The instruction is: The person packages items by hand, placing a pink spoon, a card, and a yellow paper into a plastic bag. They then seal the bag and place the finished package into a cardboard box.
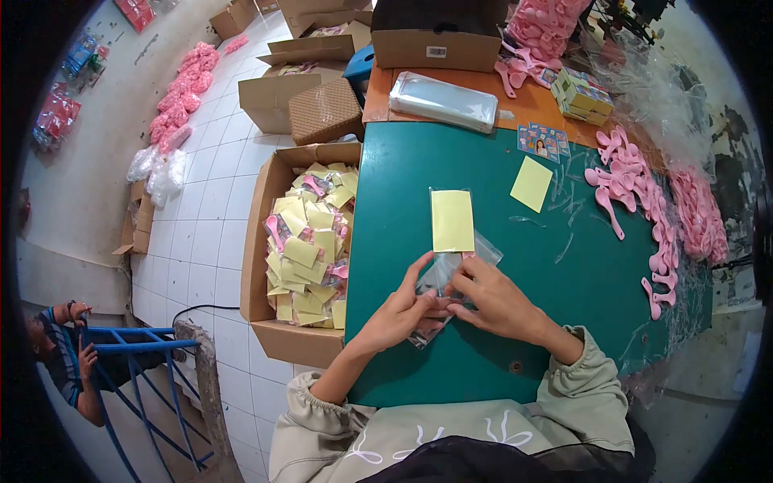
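A clear plastic bag (485, 246) lies on the green table in front of me, with a pale yellow card (452, 221) at its far end. My left hand (404, 312) grips the near part of the bag between thumb and fingers. From the other side, my right hand (498, 296) pinches the plastic, its fingers curled just below the card. A bit of pink shows under the card's lower edge; most of it is hidden by my fingers. Farther right lie a loose yellow card (531, 183) and some printed blue cards (543, 142).
Pink plastic spoons (620, 181) are heaped along the table's right side, with plastic scraps nearby. Left of the table stands a cardboard box (256, 266) full of packed bags. A clear-wrapped tray (443, 101) and small card stacks (581, 97) sit at the back. Another person holds a blue rail (137, 348).
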A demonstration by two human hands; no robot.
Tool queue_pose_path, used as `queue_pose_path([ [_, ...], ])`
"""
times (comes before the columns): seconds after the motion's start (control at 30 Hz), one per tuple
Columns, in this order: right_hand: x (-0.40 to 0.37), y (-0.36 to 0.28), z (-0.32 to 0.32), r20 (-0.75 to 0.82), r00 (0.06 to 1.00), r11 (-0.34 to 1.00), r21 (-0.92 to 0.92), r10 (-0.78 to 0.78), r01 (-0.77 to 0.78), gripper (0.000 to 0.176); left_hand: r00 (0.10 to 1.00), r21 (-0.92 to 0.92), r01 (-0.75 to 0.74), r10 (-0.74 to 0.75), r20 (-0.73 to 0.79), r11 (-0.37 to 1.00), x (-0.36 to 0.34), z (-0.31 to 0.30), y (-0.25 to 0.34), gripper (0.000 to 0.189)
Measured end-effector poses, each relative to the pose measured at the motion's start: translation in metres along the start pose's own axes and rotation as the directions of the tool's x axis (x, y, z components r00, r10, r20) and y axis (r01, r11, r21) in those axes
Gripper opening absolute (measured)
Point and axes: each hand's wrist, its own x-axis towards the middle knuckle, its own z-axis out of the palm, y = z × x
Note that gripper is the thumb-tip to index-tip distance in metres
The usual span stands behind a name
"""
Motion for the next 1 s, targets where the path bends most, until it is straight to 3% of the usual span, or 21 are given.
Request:
queue_pose_path([
  [0.07,0.001,0.001,0.004,-0.01,1.0,0.999,0.03,-0.012,0.012,0.021,0.997,0.012,-0.067,0.067,-0.027,0.998,0.001,0.001,-0.004,0.052],
  [0.17,0.001,0.003,0.005,-0.018,1.0,0.995,0.099,-0.013,0.014,0.018,0.993,0.2,-0.113,0.119,-0.018,0.973,0.0,0.001,-0.003,0.051],
  [0.23,0.001,0.002,0.003,0.017,1.0,0.993,0.119,-0.015,0.013,0.017,0.994,0.158,-0.089,0.097,-0.045,0.983,0.001,0.003,0.0,0.051],
  [0.33,0.0,-0.004,0.003,-0.003,0.996,0.995,-0.036,-0.088,0.088,0.015,0.993,0.195,-0.068,0.086,-0.084,0.978,0.015,0.0,-0.005,0.049],
  [0.43,-0.002,-0.004,0.007,-0.008,0.984,0.982,-0.063,-0.177,0.176,0.015,0.976,0.306,-0.105,0.157,-0.15,0.946,0.021,0.008,-0.003,0.047],
  [0.47,-0.004,-0.004,0.002,0.094,0.983,0.984,0.095,-0.159,0.15,0.015,0.967,0.349,-0.122,0.191,-0.169,0.929,0.022,0.011,-0.001,0.046],
  [0.53,-0.01,0.003,-0.025,0.296,0.941,0.921,0.388,-0.167,0.042,0.015,0.957,0.158,-0.184,0.213,-0.195,0.97,0.025,0.009,-0.007,0.045],
  [0.6,-0.025,0.03,-0.068,0.368,0.903,0.832,0.554,-0.221,-0.023,0.016,0.962,0.044,-0.197,0.202,-0.182,0.979,0.024,0.006,-0.008,0.042],
  [0.67,-0.057,0.075,-0.118,0.212,0.973,0.798,0.6,-0.092,-0.055,0.015,0.977,0.009,-0.172,0.172,-0.124,0.985,0.021,0.004,-0.006,0.039],
  [0.7,-0.08,0.103,-0.148,0.193,0.972,0.87,0.446,0.133,-0.208,0.01,0.984,-0.015,-0.147,0.145,-0.099,0.989,0.02,0.004,-0.005,0.036],
  [0.73,-0.093,0.116,-0.167,0.007,0.88,0.82,0.358,0.475,-0.446,0.009,0.99,-0.039,-0.122,0.119,-0.075,0.992,0.019,0.004,-0.004,0.033],
  [0.77,-0.142,0.19,-0.17,-0.478,0.821,0.78,-0.364,0.313,-0.509,0.019,0.994,-0.061,-0.103,0.099,-0.053,0.993,0.019,0.003,-0.002,0.03],
  [0.87,-0.123,0.144,-0.151,-0.555,0.805,0.65,-0.536,0.209,-0.539,0.033,0.994,0.029,-0.104,0.103,0.021,0.994,0.021,-0.002,-0.005,0.025],
  [0.9,-0.109,0.117,-0.138,-0.57,0.802,0.599,-0.584,0.179,-0.548,0.037,0.993,-0.026,-0.113,0.113,0.022,0.993,0.02,0.001,-0.004,0.024],
  [0.97,-0.05,0.038,-0.091,-0.312,0.937,0.937,-0.251,0.157,-0.241,0.049,0.99,-0.117,-0.127,0.132,0.04,0.985,0.02,0.005,0.002,0.024],
  [1.0,-0.04,0.025,-0.061,-0.223,0.955,0.981,0.051,0.195,-0.188,0.054,0.991,-0.126,-0.119,0.127,0.052,0.985,0.02,0.006,0.002,0.023],
])
